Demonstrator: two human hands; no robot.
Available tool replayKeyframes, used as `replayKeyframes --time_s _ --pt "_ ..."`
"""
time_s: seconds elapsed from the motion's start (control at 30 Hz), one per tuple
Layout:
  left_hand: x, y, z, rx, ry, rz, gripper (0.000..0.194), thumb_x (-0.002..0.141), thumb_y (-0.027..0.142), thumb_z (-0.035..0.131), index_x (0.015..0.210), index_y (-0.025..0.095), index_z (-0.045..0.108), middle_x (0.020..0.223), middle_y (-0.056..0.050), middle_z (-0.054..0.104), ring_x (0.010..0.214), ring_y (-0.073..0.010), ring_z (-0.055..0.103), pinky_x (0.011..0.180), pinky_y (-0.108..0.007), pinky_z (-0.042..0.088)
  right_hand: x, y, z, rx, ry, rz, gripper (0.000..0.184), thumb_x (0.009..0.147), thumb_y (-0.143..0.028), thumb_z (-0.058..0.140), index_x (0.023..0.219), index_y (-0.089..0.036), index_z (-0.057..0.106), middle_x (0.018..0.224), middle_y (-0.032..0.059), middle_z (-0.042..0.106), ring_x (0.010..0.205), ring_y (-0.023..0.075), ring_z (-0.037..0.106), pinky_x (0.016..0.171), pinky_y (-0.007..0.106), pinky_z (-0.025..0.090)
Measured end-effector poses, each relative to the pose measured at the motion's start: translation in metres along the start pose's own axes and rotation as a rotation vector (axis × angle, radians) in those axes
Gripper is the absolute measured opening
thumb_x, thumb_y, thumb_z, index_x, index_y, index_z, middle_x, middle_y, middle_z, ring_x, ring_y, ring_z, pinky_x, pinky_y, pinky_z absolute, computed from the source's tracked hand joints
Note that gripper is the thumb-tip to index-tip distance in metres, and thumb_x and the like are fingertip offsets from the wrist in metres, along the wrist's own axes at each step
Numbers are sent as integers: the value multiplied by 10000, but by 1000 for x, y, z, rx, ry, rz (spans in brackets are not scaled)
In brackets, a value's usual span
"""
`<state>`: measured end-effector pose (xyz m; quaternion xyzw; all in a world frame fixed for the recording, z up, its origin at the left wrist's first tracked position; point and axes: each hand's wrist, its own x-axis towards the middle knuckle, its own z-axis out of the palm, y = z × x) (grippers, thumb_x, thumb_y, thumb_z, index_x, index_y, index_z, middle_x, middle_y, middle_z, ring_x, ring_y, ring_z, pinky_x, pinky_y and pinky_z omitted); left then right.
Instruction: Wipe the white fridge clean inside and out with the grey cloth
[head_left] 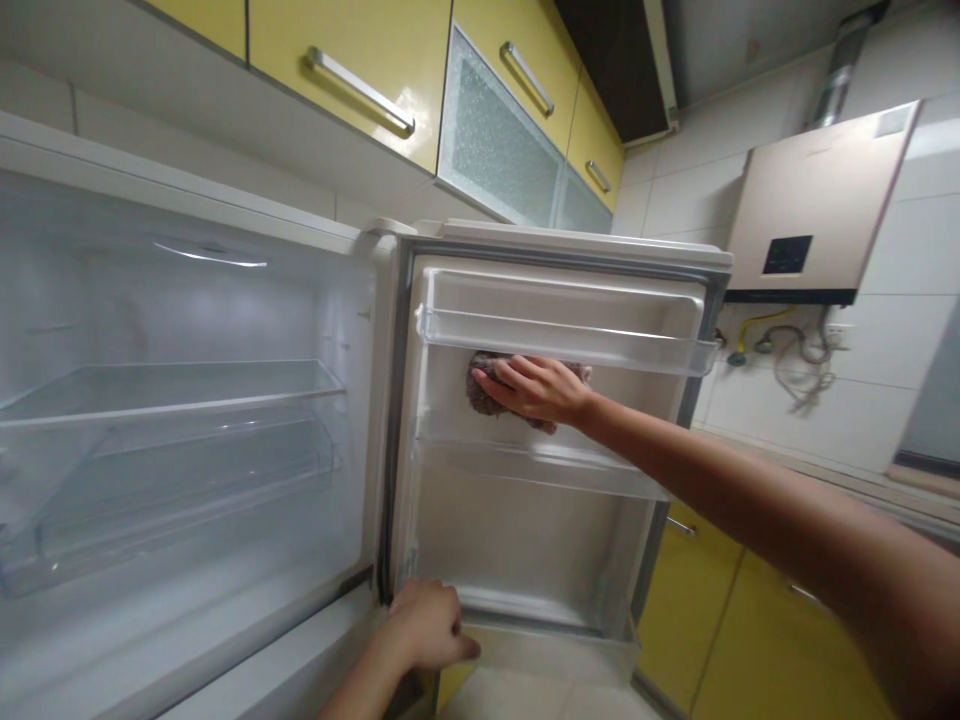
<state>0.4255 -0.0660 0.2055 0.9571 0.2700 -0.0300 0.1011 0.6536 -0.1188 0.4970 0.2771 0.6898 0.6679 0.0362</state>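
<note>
My right hand (pixel 536 388) presses a brown, fuzzy cloth (pixel 487 392) against the inner panel of the open fridge door (pixel 465 510). The cloth is bunched under my fingers, between the clear upper door shelf (pixel 570 340) and the clear middle door shelf (pixel 540 468). Low down, at the hinge-side corner of the door, my left hand (pixel 429 622) is curled with its thumb pointing right. Whatever its fingers may hold there is hidden from view.
To the left, the fridge interior (pixel 202 320) has a glass shelf (pixel 172 390) above a clear drawer (pixel 187 490). Yellow wall cabinets (pixel 352 60) hang overhead. A water heater (pixel 817 200) is mounted on the right wall, above yellow base cabinets (pixel 697 590).
</note>
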Motion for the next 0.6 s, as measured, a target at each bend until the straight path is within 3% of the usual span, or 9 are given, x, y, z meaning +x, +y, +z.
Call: replayKeyframes --time_s 0.2,0.3,0.37,0.47,0.53,0.6 --pt "0 -2 -1 -13 -15 26 484 851 697 665 940 284 902 1045 -129 868 1050 -372 816 901 -440 613 -94 29 -59 96 -238 105 569 1041 -82 546 1570 -288 575 1200 96 692 1004 192 629 791 276 513" --pt "1 0 -3 -24 -21 24 466 842 678 671 948 288 904 1034 -132 867 1044 -376 818 886 -440 615 -117 35 -95 216 -440 131 647 939 -25 569 1530 -285 617 1188 102 692 1009 205 671 733 261 503" --pt "1 1 -4 -26 -19 13 475 825 667 677 973 277 905 1046 -148 864 1050 -386 816 882 -449 619 -118 37 -123 358 -498 184 665 890 -20 563 1508 -264 606 1184 91 705 944 189 697 672 253 492" --pt "0 1 -3 -27 -18 -9 516 802 667 682 988 239 904 1055 -185 856 1046 -412 815 885 -481 627 -104 46 -169 460 -320 386 497 905 -63 538 1365 -234 615 1147 82 723 855 164 702 673 262 521" --pt "0 1 -1 -31 -19 -9 503 791 650 693 983 235 903 1056 -185 855 1054 -414 814 908 -491 624 -94 55 -197 368 -136 564 317 963 -176 583 1269 -236 637 1122 96 720 888 188 705 742 307 554" --pt "1 -1 0 -36 -23 -2 494 779 643 704 979 237 902 1053 -180 855 1067 -416 812 929 -496 619 -87 65 -216 238 -44 685 272 1006 -318 623 1266 -243 655 1124 115 715 932 223 709 811 371 569"
